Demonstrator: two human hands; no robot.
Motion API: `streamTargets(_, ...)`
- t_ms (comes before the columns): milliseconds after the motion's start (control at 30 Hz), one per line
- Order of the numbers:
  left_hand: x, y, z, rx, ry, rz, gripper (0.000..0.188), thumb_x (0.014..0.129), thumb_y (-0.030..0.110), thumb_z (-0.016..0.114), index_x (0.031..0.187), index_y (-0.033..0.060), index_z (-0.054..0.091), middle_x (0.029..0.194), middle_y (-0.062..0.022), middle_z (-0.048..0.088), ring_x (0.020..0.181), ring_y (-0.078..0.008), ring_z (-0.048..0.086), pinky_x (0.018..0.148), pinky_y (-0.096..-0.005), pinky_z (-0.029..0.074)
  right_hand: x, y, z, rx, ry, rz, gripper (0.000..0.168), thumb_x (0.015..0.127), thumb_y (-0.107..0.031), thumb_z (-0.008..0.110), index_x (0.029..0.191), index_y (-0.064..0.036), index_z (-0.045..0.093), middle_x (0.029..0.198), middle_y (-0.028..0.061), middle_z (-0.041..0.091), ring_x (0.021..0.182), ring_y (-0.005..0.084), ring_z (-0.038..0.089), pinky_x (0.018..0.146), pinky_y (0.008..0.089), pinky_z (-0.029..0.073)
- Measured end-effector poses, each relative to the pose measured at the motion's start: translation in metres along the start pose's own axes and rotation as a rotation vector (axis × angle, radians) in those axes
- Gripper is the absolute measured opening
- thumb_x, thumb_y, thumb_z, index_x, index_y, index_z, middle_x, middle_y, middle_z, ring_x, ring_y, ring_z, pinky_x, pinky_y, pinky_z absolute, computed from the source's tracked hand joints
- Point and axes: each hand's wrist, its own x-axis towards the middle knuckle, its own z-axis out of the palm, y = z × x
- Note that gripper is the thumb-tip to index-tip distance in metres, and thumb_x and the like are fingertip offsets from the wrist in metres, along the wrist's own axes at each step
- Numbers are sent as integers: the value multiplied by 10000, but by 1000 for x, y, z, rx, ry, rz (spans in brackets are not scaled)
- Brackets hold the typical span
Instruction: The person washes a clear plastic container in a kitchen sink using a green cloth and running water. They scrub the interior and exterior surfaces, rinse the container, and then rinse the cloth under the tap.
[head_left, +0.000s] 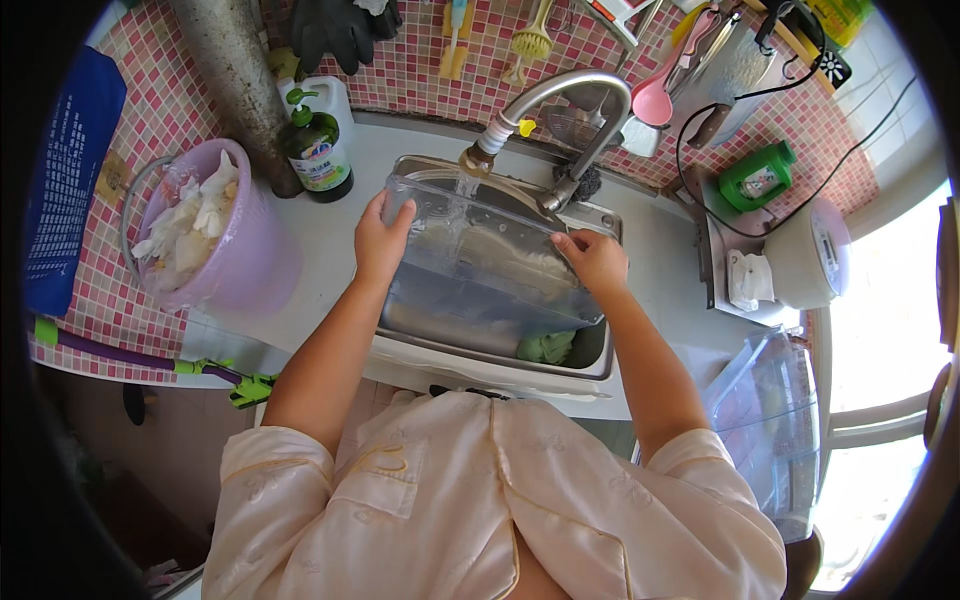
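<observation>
A clear plastic bin (487, 262), like a refrigerator drawer, is tilted over the stainless steel sink (435, 335). My left hand (384, 238) grips its left end, thumb on the near side of the rim. My right hand (590, 259) pinches the rim near its right end. Water runs from the curved faucet (480, 154) into the bin. Below the bin, at the sink's near right corner, lies a green cloth (546, 348). The fingers behind the plastic are partly hidden.
Left of the sink stand a pump bottle of dish soap (319, 161) and a lilac bucket (247, 247) filled with refuse. More clear plastic bins (776, 420) stand at the right. A green bottle (757, 176) and a white round appliance (806, 255) are at the back right; utensils hang above.
</observation>
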Motion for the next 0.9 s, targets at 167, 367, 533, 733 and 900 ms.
streamTargets(167,-38,46,3,82,48,58,618,781,345,648,1220,-53,472,1229,-215,515,1163,-285,490,955,-331,374,-10,23,-15,144,-6,60,505,735,-620,582,759,-127,691,586,44,604,594,219,595,575,340,445)
streamTargets(367,-73,95,28,178,31,212,603,786,340,645,1221,-43,476,1229,-215,513,1152,-307,492,958,-342,374,-19,77,-21,390,98,92,473,708,-531,679,817,-72,704,650,40,641,593,157,589,589,286,458)
streamTargets(533,-103,137,48,279,-34,276,589,797,312,635,1234,-42,459,1230,-211,512,1153,-313,488,956,-347,377,-25,121,-9,640,124,104,421,724,-441,710,809,-29,694,642,34,623,608,104,549,574,250,432)
streamTargets(733,-117,150,73,416,-52,446,579,793,294,635,1231,-39,455,1247,-205,496,1151,-326,483,954,-355,386,-36,147,19,888,151,126,407,750,-385,711,791,19,673,657,0,584,621,76,492,571,231,398)
streamTargets(900,-122,150,97,551,-97,596,559,791,277,657,1233,-7,466,1260,-190,491,1168,-318,473,963,-367,380,-36,167,84,1161,158,188,305,841,-299,628,839,6,616,713,-24,545,671,82,466,636,233,386)
